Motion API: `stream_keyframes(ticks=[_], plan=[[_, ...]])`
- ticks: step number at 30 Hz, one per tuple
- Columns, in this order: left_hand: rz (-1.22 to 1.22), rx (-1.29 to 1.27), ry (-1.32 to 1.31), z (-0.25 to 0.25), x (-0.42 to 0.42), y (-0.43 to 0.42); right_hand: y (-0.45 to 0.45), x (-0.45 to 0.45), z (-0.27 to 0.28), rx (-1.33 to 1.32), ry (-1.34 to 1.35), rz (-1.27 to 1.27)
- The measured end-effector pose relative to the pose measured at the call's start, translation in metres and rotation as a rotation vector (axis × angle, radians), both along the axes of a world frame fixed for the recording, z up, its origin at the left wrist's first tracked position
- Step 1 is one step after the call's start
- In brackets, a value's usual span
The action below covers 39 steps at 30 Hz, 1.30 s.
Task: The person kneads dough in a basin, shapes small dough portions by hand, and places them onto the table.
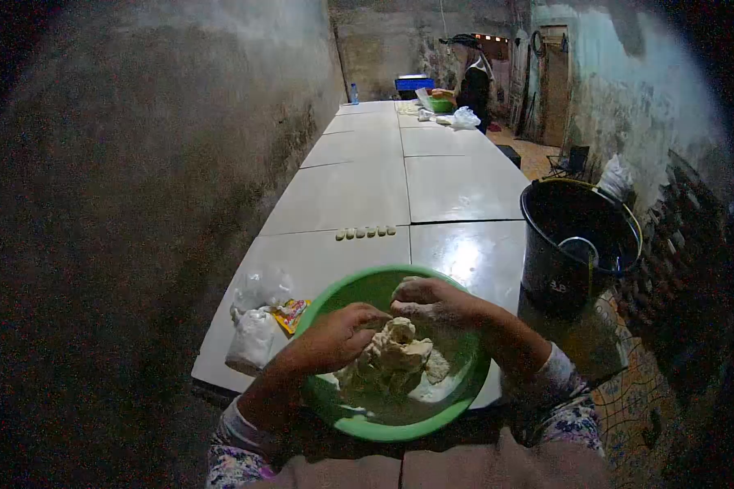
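Observation:
A pale, lumpy mass of dough (393,355) lies in a wide green basin (406,432), with loose white flour (436,389) beside it on the basin floor. My left hand (338,337) is over the basin's left side, fingers reaching toward the middle just above the dough, thumb bent beneath. Opposite it, my right hand (436,301) is dusted with flour, its fingers loosely curved and the thumb apart from them. The fingertips of both hands come close together above the dough's far edge. Neither hand visibly grips anything.
Left of the basin are plastic bags of white powder (253,338) and a yellow-red packet (290,314). Several small dough pieces (366,233) line up beyond it. A black bucket (559,261) stands at right. Far off, a person (475,85) stands near another green basin (441,105).

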<state>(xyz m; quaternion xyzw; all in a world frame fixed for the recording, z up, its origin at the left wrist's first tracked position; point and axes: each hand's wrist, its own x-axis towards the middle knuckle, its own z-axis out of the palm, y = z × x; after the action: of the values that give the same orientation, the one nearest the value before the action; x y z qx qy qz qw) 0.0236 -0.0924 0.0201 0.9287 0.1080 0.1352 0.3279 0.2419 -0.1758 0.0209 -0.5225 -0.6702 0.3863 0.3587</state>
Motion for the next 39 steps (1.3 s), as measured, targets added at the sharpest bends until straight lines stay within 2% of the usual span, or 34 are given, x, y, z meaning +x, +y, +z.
stream_keyframes(ticks=[3, 4, 7, 8, 9, 11, 12, 13, 15, 16, 18, 21, 22, 23, 25, 26, 27, 29, 30, 32, 36, 39], plan=[[0.005, 0.028, 0.156, 0.028, 0.000, 0.005, 0.007, 0.000, 0.004, 0.027, -0.138, 0.070], [0.008, 0.094, 0.172, 0.034, 0.001, 0.009, 0.007, -0.001, 0.009, 0.126, -0.283, 0.107], [0.046, 0.159, 0.256, 0.045, 0.013, 0.022, 0.009, -0.010, 0.035, 0.056, -0.368, 0.057], [-0.008, 0.053, 0.333, 0.051, 0.020, 0.024, 0.014, -0.008, 0.031, -0.121, -0.249, -0.059], [-0.061, -0.045, 0.405, 0.057, 0.027, 0.027, 0.015, -0.009, 0.037, -0.106, -0.261, -0.060], [-0.171, 0.007, 0.375, 0.046, 0.038, 0.043, 0.014, -0.014, 0.051, -0.055, -0.388, -0.042], [-0.198, 0.002, 0.272, 0.039, 0.042, 0.044, 0.024, -0.007, 0.037, -0.182, -0.379, -0.019], [-0.225, -0.007, 0.172, 0.035, 0.045, 0.045, 0.025, 0.000, 0.028, -0.034, -0.372, 0.066], [-0.195, -0.019, 0.228, 0.034, 0.047, 0.051, 0.018, 0.011, 0.020, 0.070, -0.321, 0.209], [-0.166, -0.025, 0.286, 0.032, 0.049, 0.054, 0.019, 0.010, 0.021, 0.055, -0.317, 0.203], [-0.201, -0.021, 0.290, 0.024, 0.057, 0.059, 0.024, 0.007, 0.025, -0.432, 0.094, 0.119], [-0.226, -0.076, 0.248, 0.017, 0.056, 0.060, 0.037, 0.013, 0.007, -0.440, 0.064, 0.006], [-0.172, -0.099, 0.220, 0.016, 0.054, 0.060, 0.032, 0.003, 0.018, -0.491, 0.342, -0.082], [-0.121, -0.117, 0.192, 0.016, 0.054, 0.061, 0.034, 0.006, 0.019, -0.494, 0.344, -0.078], [-0.143, -0.208, 0.176, 0.016, 0.057, 0.060, 0.033, 0.014, 0.018, -0.136, 0.055, -0.110], [-0.131, -0.314, 0.103, 0.011, 0.058, 0.062, 0.034, 0.015, 0.014, -0.083, 0.034, -0.169], [-0.118, -0.420, 0.030, 0.008, 0.058, 0.062, 0.035, 0.013, 0.026, -0.090, -0.099, -0.218], [-0.088, -0.467, -0.007, 0.009, 0.057, 0.059, 0.037, 0.018, 0.016, 0.120, -0.233, -0.195], [-0.054, -0.511, -0.047, 0.012, 0.055, 0.058, 0.038, 0.019, 0.014, 0.121, -0.231, -0.197], [0.011, -0.683, -0.151, 0.010, 0.056, 0.054, 0.040, 0.021, 0.011, 0.182, -0.030, -0.183], [0.055, -0.571, -0.216, 0.010, 0.059, 0.051, 0.044, 0.026, 0.006, 0.193, 0.130, -0.115], [0.025, -0.575, -0.207, 0.009, 0.056, 0.049, 0.047, 0.027, 0.001, 0.209, 0.109, -0.028]])
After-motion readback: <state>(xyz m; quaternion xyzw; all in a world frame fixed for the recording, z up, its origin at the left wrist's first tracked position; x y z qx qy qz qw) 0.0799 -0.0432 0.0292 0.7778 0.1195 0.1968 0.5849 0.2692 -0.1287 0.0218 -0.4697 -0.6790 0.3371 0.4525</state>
